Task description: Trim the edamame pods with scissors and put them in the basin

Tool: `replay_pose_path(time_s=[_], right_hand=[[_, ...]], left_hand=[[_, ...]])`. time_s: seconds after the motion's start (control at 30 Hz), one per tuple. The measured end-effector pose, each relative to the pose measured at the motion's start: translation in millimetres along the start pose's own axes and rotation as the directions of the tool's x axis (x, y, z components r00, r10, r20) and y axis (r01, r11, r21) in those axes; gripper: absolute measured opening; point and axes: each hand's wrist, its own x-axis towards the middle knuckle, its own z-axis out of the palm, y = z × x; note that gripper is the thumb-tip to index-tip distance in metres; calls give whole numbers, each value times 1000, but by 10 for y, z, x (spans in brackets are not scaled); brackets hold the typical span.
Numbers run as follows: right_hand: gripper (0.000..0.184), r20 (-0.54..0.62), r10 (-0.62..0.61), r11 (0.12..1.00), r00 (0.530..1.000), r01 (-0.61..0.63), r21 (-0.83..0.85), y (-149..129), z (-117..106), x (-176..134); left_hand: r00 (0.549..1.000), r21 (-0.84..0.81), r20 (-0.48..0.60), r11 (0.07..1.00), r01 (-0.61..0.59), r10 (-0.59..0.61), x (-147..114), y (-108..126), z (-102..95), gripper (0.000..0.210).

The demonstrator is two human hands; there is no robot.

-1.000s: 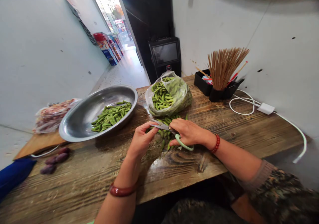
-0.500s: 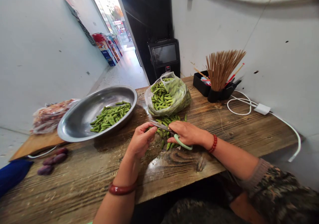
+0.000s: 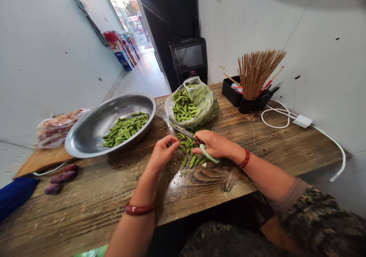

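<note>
My right hand [image 3: 210, 142] is closed around scissors [image 3: 187, 132] with pale green handles; their blades point left over the pods, and part of the grip is hidden by my fingers. To their left, my left hand [image 3: 163, 152] is closed in a pinch, with a green edamame pod [image 3: 182, 148] at its fingertips, mostly hidden. Loose edamame pods [image 3: 193, 161] lie on the wooden table under and between my hands. Behind them sits a clear plastic bag [image 3: 204, 102] full of pods. A steel basin [image 3: 85, 135] at the left holds a heap of pods.
Several purplish oval items [image 3: 69, 175] lie near a blue cloth [image 3: 20, 196] at the left. A bagged pinkish mass [image 3: 58, 129] rests on a wooden board [image 3: 42, 161]. Skewers [image 3: 257, 74] stand in a black holder [image 3: 247, 105], beside a white cable [image 3: 328, 137].
My left fingers have drawn slightly down and away from the scissor blades. The blades now reach past the left hand, nearer the bag. The view has shifted slightly.
</note>
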Motion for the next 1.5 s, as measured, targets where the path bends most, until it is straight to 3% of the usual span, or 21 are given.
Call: replay_pose_path(time_s=[0.07,0.13,0.23,0.33,0.47,0.57,0.67,0.77,1.03,1.5], right_hand=[[28,3,0,1000,1000,0,-10,-2,-5,0],[29,0,2,1000,1000,-2,-11,-1,-11,2],[28,1,-7,1000,1000,7,0,0,-15,4],[28,5,-17,1000,1000,17,5,5,-5,4],[29,-8,-8,1000,1000,8,-1,14,12,-3],[28,-14,2,1000,1000,-2,11,14,14,-8],[28,12,-2,1000,1000,1,17,8,15,-11],[31,38,-17,1000,999,17,1,-5,17,-17],[42,49,-41,994,998,45,-96,-32,25,-31],[41,67,-83,995,994,87,-56,-54,45,-32]], left_hand=[[990,278,61,951,-139,127,17,-73,17,8],[970,455,161,859,-236,181,28,-134,15,16],[951,573,249,764,-297,183,29,-176,3,23],[950,603,217,734,-311,224,24,-151,6,15],[966,422,21,874,-241,256,20,-66,4,5],[988,158,-89,981,-111,126,-9,6,-14,13],[997,-94,-72,995,23,-30,-61,74,-14,21],[997,-216,-29,974,64,-72,-98,128,14,25],[999,-273,4,961,33,-33,-102,124,56,27],[994,-193,93,981,-36,54,-112,51,66,19]])
